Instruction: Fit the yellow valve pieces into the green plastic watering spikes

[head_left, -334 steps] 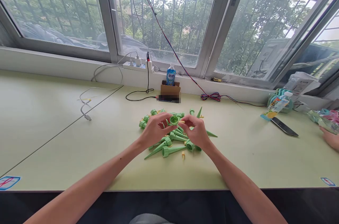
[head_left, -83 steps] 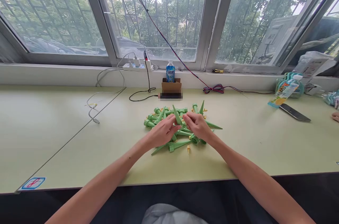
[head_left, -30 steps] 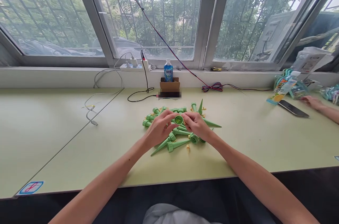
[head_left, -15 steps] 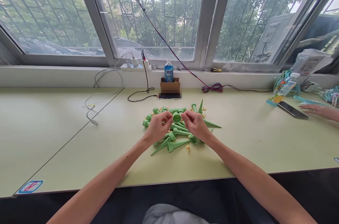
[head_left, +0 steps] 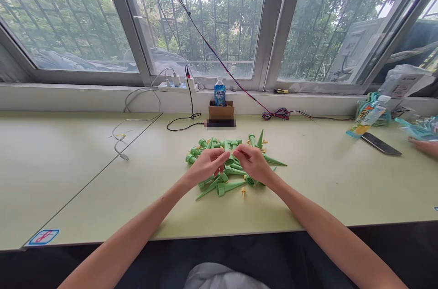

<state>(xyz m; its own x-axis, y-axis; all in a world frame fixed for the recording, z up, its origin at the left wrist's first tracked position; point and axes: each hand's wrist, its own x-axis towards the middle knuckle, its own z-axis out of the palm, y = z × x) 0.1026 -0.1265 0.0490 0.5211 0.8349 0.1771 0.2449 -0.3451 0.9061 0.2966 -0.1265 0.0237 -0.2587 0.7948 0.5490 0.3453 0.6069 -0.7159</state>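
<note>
Over a pile of green plastic watering spikes (head_left: 232, 188), my left hand (head_left: 207, 165) is closed on one green spike (head_left: 229, 159), thumb and fingers at its wide capped end. My right hand (head_left: 252, 159) is pinched just right of that cap; what its fingertips hold, if anything, is hidden. Spikes with ribbed caps and pointed tips lie around and beneath both hands, pointing various ways. A small yellow-orange valve piece (head_left: 243, 192) rests on the table in front of the pile, and more yellow bits show among the spikes.
Behind the pile, a blue-labelled bottle (head_left: 220, 92) stands in a cardboard box (head_left: 221, 110). A white cable (head_left: 119, 147) lies left. To the right are a phone (head_left: 381, 144), a tilted juice bottle (head_left: 367, 118) and another person's hand (head_left: 424, 147) by blue plastic items (head_left: 420, 128).
The held spike's cap has turned from facing me to tilting downward, and my left fingers have shifted toward it. The other person's hand has moved right, and the blue plastic there is lifted.
</note>
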